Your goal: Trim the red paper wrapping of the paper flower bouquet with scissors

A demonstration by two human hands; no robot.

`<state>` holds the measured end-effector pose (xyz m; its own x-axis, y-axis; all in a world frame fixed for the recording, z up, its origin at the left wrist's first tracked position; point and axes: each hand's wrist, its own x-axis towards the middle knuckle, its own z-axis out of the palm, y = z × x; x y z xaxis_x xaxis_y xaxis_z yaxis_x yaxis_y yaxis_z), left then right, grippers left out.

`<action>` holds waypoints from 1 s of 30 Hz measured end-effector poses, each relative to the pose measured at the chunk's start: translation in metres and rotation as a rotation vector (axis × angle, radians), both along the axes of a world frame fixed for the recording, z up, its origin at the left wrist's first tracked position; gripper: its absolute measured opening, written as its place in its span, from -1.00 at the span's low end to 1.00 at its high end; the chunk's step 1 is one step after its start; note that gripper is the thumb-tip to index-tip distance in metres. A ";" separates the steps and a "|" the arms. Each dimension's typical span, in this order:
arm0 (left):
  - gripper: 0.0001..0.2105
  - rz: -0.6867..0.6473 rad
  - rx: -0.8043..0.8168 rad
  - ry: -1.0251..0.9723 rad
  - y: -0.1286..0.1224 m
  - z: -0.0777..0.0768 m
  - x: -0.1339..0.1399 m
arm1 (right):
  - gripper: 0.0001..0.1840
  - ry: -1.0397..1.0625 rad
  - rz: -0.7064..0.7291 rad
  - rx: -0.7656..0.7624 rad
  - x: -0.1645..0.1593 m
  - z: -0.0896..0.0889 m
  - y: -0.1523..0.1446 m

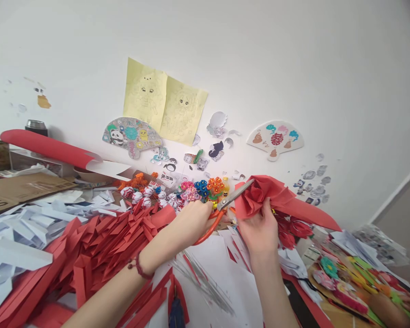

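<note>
My left hand (198,221), with a dark red bracelet at the wrist, is closed around the orange handles of a pair of scissors (229,197). The scissors' blades point up and right, their tip at folded red paper (253,196). My right hand (259,228) grips that bunched paper from below, thumb on its right side. Whether the blades are cutting into the paper cannot be told. A long flap of red paper trails to the right. Thin wires (205,278) lie on white paper below, near a dark blue-handled tool (176,310).
Heaps of folded red strips (99,250) and white strips (13,255) cover the left side. A red paper roll (48,148) lies behind them. Small colourful flowers (191,189) stand by the wall. At the lower right another person's hand (386,310) is near craft pieces (348,296).
</note>
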<state>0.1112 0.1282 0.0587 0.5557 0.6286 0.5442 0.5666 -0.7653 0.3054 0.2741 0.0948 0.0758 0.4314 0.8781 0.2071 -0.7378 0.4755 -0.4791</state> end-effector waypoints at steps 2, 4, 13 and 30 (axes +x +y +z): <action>-0.49 -0.009 -0.018 -0.018 0.001 -0.002 0.001 | -0.69 0.013 -0.006 -0.005 0.000 0.000 0.000; -0.49 -0.022 -0.044 -0.038 0.004 -0.005 0.002 | -0.70 0.031 -0.008 -0.014 0.000 0.000 0.000; -0.55 0.007 -0.078 -0.096 0.020 -0.015 0.009 | -0.73 0.098 -0.041 -0.094 0.006 0.001 0.004; -0.76 0.418 0.199 -0.090 0.026 -0.006 0.003 | -0.77 0.017 -0.192 -0.054 0.032 0.009 0.006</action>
